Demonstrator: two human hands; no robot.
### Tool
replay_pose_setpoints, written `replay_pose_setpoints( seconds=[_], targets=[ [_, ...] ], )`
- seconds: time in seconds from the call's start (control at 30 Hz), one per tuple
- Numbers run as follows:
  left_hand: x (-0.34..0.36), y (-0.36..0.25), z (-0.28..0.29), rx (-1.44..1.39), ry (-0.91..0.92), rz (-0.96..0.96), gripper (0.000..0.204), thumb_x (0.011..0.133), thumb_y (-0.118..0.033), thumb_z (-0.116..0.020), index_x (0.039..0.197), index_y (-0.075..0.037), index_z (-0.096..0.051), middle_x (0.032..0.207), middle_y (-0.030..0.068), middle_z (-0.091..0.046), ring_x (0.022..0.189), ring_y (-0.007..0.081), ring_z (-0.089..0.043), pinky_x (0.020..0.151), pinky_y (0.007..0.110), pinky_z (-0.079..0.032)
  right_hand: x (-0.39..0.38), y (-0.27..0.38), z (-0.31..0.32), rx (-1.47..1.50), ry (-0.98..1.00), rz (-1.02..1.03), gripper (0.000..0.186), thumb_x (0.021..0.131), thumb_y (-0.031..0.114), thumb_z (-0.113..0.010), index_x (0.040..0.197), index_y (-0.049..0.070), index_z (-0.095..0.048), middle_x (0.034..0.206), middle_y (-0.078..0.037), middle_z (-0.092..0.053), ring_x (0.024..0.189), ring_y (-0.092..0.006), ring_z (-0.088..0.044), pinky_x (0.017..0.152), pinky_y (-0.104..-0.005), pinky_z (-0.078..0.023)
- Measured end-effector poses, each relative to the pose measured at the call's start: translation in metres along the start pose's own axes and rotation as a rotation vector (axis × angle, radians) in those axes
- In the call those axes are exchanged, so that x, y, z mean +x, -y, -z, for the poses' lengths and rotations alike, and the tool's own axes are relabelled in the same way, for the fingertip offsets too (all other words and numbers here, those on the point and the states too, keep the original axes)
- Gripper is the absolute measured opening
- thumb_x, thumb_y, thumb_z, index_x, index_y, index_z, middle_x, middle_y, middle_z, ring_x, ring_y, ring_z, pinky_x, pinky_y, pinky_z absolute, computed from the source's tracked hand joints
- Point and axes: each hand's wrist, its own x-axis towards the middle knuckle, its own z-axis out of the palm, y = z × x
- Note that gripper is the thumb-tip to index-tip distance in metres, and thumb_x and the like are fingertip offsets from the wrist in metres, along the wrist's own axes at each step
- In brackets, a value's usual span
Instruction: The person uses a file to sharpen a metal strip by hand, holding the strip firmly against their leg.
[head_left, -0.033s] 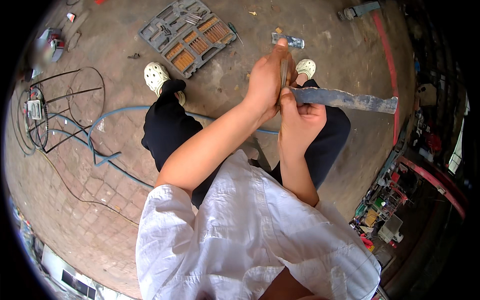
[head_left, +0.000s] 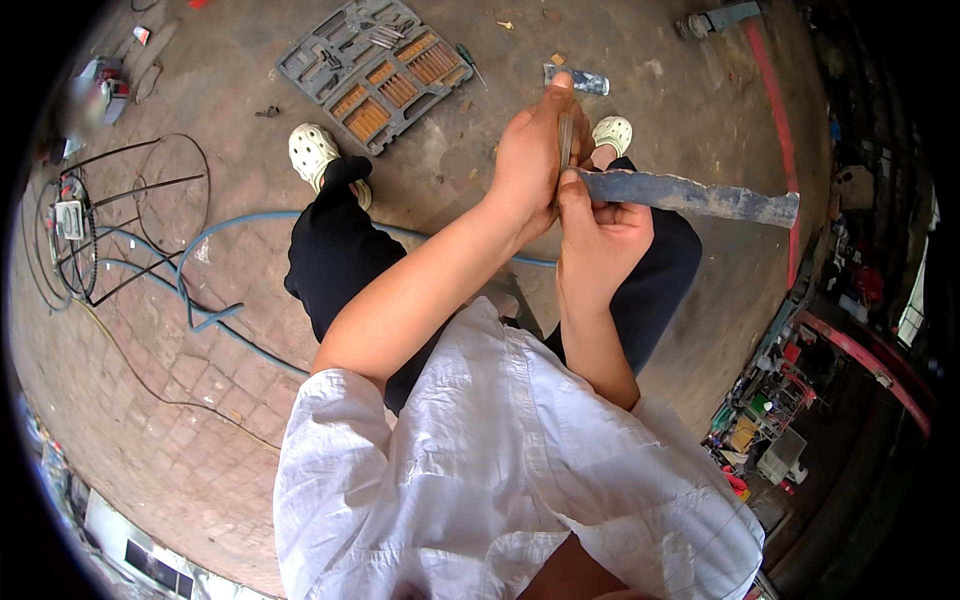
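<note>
My left hand is closed around a thin, flat brownish-grey piece seen edge-on; most of it is hidden by the palm and fingers. Against it, my right hand pinches the near end of a long dark grey strip between thumb and curled fingers. The strip sticks out to the right, with a ragged, pale upper edge and a worn far end. Both hands meet above my knees, and whether the strip and the thin piece are joined cannot be made out.
An open grey tool case with orange-brown bits lies ahead, a screwdriver beside it. A short dark piece lies beyond my hands. At left are a blue hose and a black wire frame; cluttered parts stand at right.
The strip's near end has risen very slightly and its far end has shifted a touch to the right. Both hands keep their grip.
</note>
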Motion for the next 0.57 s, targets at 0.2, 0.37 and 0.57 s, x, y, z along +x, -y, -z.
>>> replay_pose_setpoints(
  seconds=[0.2, 0.37, 0.57],
  targets=[
    [0.0, 0.001, 0.002, -0.025, 0.019, -0.014, 0.053, 0.092, -0.046, -0.051, 0.055, -0.014, -0.031, 0.049, -0.0021, -0.027, 0.044, 0.0099, -0.026, 0.042, 0.025, -0.021, -0.004, 0.001, 0.0, -0.037, -0.026, -0.012, 0.015, 0.077, -0.004, -0.068, 0.08, 0.0, -0.054, 0.074, -0.001, -0.06, 0.064, -0.0032, -0.054, 0.056, -0.0164, -0.042],
    [-0.001, -0.004, 0.003, -0.02, 0.02, 0.023, 0.049, 0.092, -0.043, -0.052, 0.058, -0.013, -0.033, 0.05, -0.0014, -0.028, 0.045, 0.0105, -0.027, 0.043, 0.026, -0.023, -0.007, 0.002, 0.006, -0.102, 0.05, 0.023, 0.015, 0.078, -0.01, -0.065, 0.085, 0.0, -0.055, 0.079, -0.002, -0.059, 0.07, -0.0051, -0.055, 0.062, -0.0174, -0.044],
    [0.001, 0.0, 0.006, 0.009, -0.017, -0.028, 0.049, 0.091, -0.043, -0.054, 0.059, -0.012, -0.036, 0.052, -0.0014, -0.032, 0.052, 0.0122, -0.032, 0.053, 0.026, -0.031, 0.005, -0.004, 0.002, -0.099, 0.085, 0.084, 0.016, 0.078, -0.008, -0.067, 0.087, 0.0, -0.056, 0.085, -0.003, -0.061, 0.074, -0.0056, -0.057, 0.069, -0.0175, -0.045]
  ],
)
